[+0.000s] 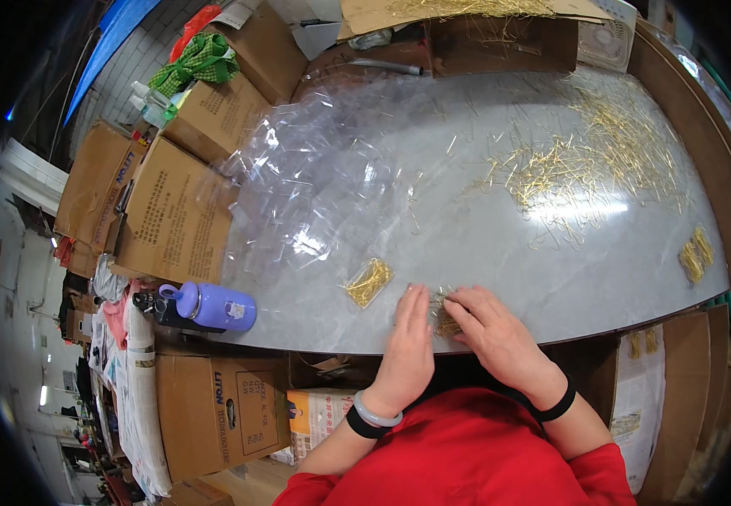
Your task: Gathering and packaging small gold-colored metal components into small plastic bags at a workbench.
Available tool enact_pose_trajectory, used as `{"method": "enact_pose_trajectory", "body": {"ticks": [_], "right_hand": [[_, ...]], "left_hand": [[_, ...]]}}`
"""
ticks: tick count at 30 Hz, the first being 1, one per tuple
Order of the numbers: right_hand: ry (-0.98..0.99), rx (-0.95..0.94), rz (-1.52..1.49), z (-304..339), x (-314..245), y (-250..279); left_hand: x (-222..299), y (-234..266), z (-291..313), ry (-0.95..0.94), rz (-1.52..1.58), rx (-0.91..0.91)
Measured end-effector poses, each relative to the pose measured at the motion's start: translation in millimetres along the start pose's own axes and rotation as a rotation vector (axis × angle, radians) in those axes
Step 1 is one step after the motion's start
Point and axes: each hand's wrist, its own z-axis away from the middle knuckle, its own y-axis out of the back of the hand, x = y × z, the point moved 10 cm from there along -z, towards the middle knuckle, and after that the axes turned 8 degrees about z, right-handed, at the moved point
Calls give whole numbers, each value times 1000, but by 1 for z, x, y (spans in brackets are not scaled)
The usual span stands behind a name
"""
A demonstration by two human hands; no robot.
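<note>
Grey tabletop [315, 325]: gold wires [447, 325] between hands [411, 350], long axis fore-and-aft

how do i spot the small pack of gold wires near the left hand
Find the grey table and the heap of clear plastic on its left side. Between that heap and the left hand lies the small rectangular pack. Its bunched gold wires set it apart from the colourless plastic behind.
</note>
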Motion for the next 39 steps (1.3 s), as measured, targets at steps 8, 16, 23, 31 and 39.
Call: {"method": "enact_pose_trajectory", "body": {"ticks": [8,16,23,31,39], "right_hand": [[2,1,-8,0,3,1],[-46,-2,-178,3,11,-2],[-386,219,-473,37,46,16],[-276,134,-156,23,6,3],[-142,67,316,22,-5,-6]], "left_hand": [[17,-27,-10,-38,228,-180],[18,-17,-20,-146,75,-350],[19,-35,-14,-233,-133,-355],[27,-37,-4,-288,-195,-129],[27,-33,-1,-282,-156,-56]]}}
